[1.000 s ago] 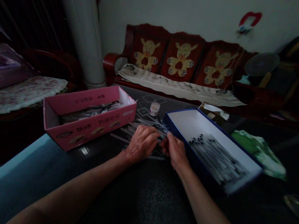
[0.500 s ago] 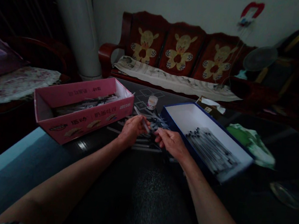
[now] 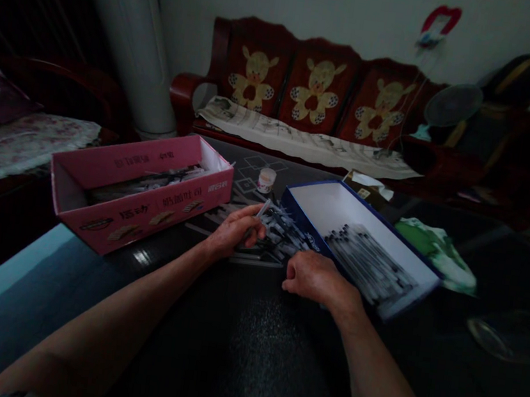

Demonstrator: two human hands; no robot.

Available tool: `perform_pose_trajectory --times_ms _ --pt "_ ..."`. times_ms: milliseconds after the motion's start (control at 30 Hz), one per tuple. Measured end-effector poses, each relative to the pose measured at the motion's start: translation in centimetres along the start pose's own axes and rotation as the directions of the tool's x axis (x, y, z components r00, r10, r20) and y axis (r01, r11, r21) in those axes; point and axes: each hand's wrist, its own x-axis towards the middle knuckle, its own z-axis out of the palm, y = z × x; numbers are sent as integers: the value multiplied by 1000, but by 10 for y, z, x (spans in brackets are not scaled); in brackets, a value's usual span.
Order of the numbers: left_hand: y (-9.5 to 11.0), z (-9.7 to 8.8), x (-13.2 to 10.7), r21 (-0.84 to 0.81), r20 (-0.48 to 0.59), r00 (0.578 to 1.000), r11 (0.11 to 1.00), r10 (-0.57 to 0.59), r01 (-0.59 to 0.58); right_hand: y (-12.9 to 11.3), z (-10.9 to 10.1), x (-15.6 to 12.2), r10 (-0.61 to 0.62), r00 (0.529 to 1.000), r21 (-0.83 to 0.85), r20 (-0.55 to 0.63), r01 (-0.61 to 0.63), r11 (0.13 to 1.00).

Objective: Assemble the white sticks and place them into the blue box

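My left hand (image 3: 238, 230) is closed around a slim clear pen barrel (image 3: 264, 207), which points up and away from the fingers. My right hand (image 3: 316, 277) is curled low over the table, just left of the blue-edged box; whatever its fingers hold, if anything, is hidden. Between and beyond both hands lies a loose pile of clear and dark pen parts (image 3: 285, 232). Several pens with dark ends (image 3: 366, 259) lie side by side in the white-lined blue box (image 3: 316, 198). More slim pieces fill part of the pink box (image 3: 147, 215) at left.
A small round tub (image 3: 266, 180) stands behind the pile. Beyond the blue box are a small carton with tissue (image 3: 367, 186) and a green-and-white plastic bag (image 3: 437, 252). A clear, rounded object (image 3: 494, 336) lies at right on the dark table (image 3: 245, 357). A wooden sofa (image 3: 314, 89) stands behind.
My right hand has drawn away from my left, moving toward me and slightly right, with its fingers curled in. My left hand still holds the pen barrel. The view has shifted slightly.
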Motion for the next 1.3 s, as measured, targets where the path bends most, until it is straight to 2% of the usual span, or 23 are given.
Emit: perform_pose_trajectory --times_ms 133,233,300,367,433,600,733,833,933,1033,1133,1233,1300 --pt "-6 -1 4 -81 -11 1000 997 -6 6 1 2 1 -51 999 38 -3 51 998" --pt "-8 -1 3 -59 4 1000 998 -13 13 9 6 7 -152 976 180 -156 179 967" --pt "-8 -1 2 -5 23 999 1000 -26 26 15 10 15 -164 944 361 -286 265 894" --pt "-7 0 0 42 54 998 999 -29 27 19 14 25 -100 916 545 -389 316 776" --pt "-6 0 -2 86 104 994 996 -30 21 21 18 35 -13 883 658 -470 360 662" --pt "-5 2 -5 187 199 977 981 -80 42 25 23 49 125 803 740 -583 460 491" --pt "-7 3 -6 199 233 970 980 -75 28 26 22 51 197 799 797 -568 474 375" --pt "-9 2 -5 199 241 967 979 -86 38 27 21 50 214 806 816 -552 469 336" --pt "-10 1 -4 189 220 972 981 -86 44 30 20 48 135 833 798 -536 448 404" --pt "-11 -2 -2 162 185 980 986 -69 38 34 20 42 -99 882 674 -462 421 608" --pt "-11 -4 -1 129 143 988 991 -54 35 37 19 36 -292 896 470 -334 427 772" --pt "-10 -4 -1 108 104 994 994 -40 29 38 19 33 -318 915 330 -248 389 860" --pt "-10 -4 -1 104 92 995 994 -35 25 38 18 32 -279 923 258 -264 347 902"
